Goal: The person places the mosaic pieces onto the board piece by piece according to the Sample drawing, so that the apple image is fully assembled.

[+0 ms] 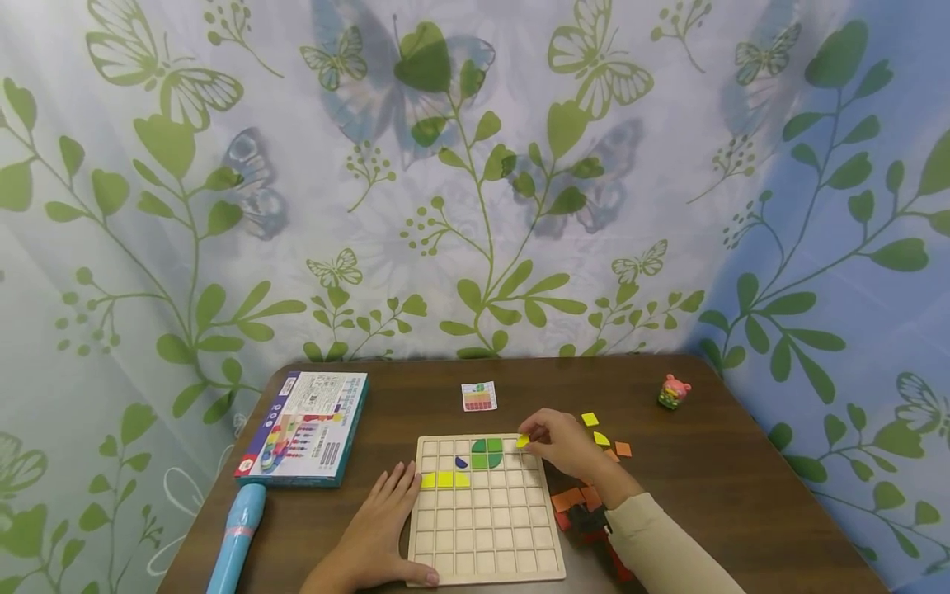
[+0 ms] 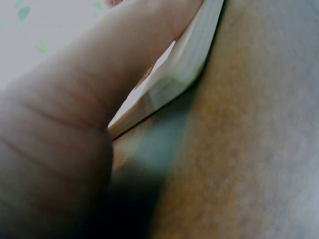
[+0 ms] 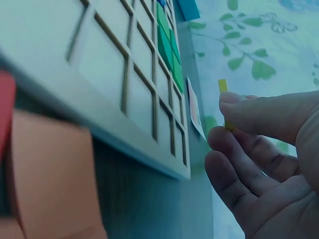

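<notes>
A wooden grid board [image 1: 482, 540] lies at the front middle of the table. On it sit several green tiles [image 1: 486, 454], a dark blue half-round tile [image 1: 462, 462] and, further left, a row of yellow tiles [image 1: 445, 479]. My right hand [image 1: 562, 445] pinches a yellow tile [image 3: 223, 85] between thumb and fingertips, over the board's far right corner; the right wrist view shows it edge-on. Along the board's left side rests my left hand [image 1: 378, 528], fingers extended and thumb at the near edge. The left wrist view shows that hand's thumb side against the board's corner [image 2: 169, 79].
A small pattern card [image 1: 478, 396] lies beyond the board. To the right are loose yellow [image 1: 590, 419], orange [image 1: 570, 499], red and black tiles, partly behind my right forearm. A pink-headed toy [image 1: 674, 391] stands far right; a box [image 1: 319, 450] and a blue microphone-shaped object [image 1: 239, 536] lie left.
</notes>
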`<state>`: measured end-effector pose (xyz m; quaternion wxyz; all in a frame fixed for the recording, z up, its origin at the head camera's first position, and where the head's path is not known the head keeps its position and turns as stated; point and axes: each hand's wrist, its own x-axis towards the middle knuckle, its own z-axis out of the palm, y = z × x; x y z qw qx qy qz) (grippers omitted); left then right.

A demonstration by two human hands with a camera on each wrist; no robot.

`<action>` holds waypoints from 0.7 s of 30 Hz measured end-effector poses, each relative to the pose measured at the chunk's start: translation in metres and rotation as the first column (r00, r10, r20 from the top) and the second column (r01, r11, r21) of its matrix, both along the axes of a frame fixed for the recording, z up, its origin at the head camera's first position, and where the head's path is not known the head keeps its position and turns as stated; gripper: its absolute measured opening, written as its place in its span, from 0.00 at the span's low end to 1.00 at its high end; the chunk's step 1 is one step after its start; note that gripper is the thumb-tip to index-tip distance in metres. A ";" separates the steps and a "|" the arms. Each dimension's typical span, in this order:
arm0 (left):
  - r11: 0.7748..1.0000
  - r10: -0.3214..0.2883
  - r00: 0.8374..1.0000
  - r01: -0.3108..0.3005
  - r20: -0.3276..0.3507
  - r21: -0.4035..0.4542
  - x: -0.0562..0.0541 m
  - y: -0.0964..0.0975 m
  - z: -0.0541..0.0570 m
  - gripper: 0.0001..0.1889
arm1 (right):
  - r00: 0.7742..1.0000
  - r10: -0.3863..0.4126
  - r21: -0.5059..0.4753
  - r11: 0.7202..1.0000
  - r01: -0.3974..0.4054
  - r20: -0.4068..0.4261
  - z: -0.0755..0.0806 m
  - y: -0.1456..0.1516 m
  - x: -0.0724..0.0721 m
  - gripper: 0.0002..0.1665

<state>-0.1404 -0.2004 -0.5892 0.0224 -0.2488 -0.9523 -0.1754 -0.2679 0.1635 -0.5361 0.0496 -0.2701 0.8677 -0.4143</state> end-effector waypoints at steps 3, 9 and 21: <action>1.000 0.000 1.000 0.000 -0.002 0.004 -0.001 0.000 0.000 0.77 | 1.000 0.029 -0.009 1.000 -0.029 0.001 0.000 -0.009 0.003 0.14; 1.000 -0.007 1.000 0.007 -0.015 0.028 -0.001 -0.001 -0.003 0.76 | 0.996 0.090 -0.018 0.996 -0.090 0.001 -0.005 -0.028 0.010 0.14; 1.000 -0.001 1.000 0.001 0.019 0.009 -0.001 0.000 0.000 0.76 | 0.993 0.109 0.026 0.994 -0.108 -0.050 -0.014 -0.064 0.024 0.14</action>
